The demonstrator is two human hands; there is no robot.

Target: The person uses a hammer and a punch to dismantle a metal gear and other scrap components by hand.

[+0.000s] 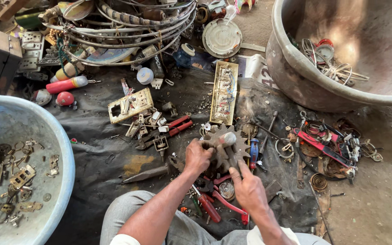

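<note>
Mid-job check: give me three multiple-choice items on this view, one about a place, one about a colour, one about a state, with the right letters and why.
1. Where is the toothed gear?
A. in the blue basin
B. on the dark sheet between the hands
C. in the metal tub

2. What colour are the handles of the pliers by the right hand?
A. red
B. green
C. white

3. What is the left hand doing?
A. lying open on the knee
B. closed around a hammer-like tool over the gear
C. reaching into a basin

Answers: 1 B, the gear lies on the sheet, not in the blue basin or metal tub; 2 A, the handles show red; 3 B, the fingers wrap the tool's handle.
</note>
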